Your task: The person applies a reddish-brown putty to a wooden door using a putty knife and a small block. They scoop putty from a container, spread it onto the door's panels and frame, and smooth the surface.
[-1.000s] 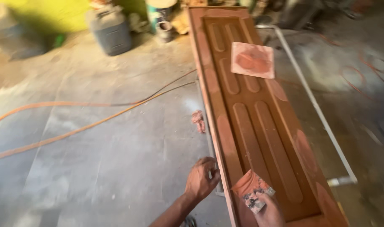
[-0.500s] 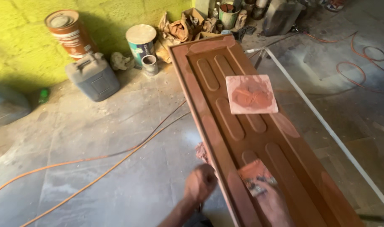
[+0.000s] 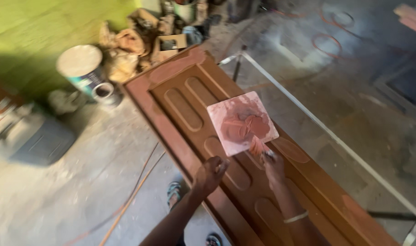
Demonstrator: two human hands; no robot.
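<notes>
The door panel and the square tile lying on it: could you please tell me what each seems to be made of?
The door panel looks like wood or moulded board, with recessed oblong panels and a matt reddish-brown coat, patchy at the top. The square tile seems ceramic or similar: thin, rigid and pale, smeared with reddish paste. The right hand holds a paste-coated tool at its edge.

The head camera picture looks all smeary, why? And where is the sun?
Head view: motion blur smears everything, most at the edges, like the bucket and grey can; the door and tile are a bit sharper. Sun lights the right floor; the upper left wall lies in shadow.
</notes>
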